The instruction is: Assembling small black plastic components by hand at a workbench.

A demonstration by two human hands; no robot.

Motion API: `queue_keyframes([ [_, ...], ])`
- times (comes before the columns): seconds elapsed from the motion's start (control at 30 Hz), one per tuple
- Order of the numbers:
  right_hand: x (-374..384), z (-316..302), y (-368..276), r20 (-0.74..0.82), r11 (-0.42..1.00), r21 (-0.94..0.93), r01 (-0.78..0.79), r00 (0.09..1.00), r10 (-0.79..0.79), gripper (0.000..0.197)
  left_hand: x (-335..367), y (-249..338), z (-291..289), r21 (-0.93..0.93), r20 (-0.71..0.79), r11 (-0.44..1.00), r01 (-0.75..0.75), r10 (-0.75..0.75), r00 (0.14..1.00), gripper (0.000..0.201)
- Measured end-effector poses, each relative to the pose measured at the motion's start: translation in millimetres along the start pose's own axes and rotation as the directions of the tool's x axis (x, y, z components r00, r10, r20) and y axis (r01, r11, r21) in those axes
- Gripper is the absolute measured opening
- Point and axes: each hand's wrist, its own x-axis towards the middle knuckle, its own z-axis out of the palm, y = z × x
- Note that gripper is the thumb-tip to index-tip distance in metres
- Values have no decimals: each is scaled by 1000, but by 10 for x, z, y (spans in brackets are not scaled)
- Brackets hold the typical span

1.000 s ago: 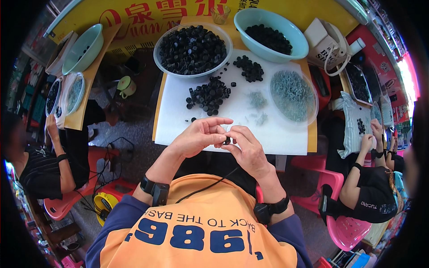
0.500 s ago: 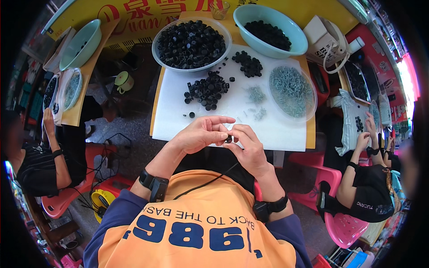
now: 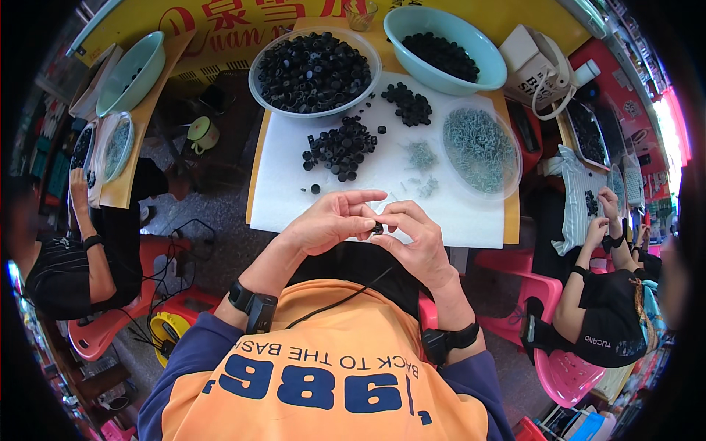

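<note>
Just off the near edge of the white-covered table (image 3: 294, 209), both my hands meet around one small black round cap (image 3: 377, 228). My left hand (image 3: 334, 220) pinches the cap between thumb and fingertips. From the other side, the fingertips of my right hand (image 3: 413, 239) close on it too; whether they also hold a tiny screw I cannot make out. Beyond my hands lies a loose pile of black caps (image 3: 340, 151). Farther right are a tighter cluster of black pieces (image 3: 407, 105) and small heaps of screws (image 3: 421, 156).
A clear tub full of black caps (image 3: 315, 73) and a pale green basin with black pieces (image 3: 443, 59) stand at the back. At right sits a clear dish of screws (image 3: 478, 151). Co-workers sit at side tables, left (image 3: 73, 257) and right (image 3: 603, 309).
My right hand has shifted slightly and its fingers have changed angle at the cap. My left hand has hardly moved. The co-workers' hands have moved a little.
</note>
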Motion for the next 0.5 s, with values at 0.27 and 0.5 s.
queue_keyframes([
  [0.27,57,-70,-30,90,979,105,-174,982,164,25,1,-57,-6,-127,7,991,34,-33,999,59],
  [0.5,79,-68,-62,148,969,98,-229,966,213,21,-11,-54,-17,-43,-40,998,36,-37,999,62],
])
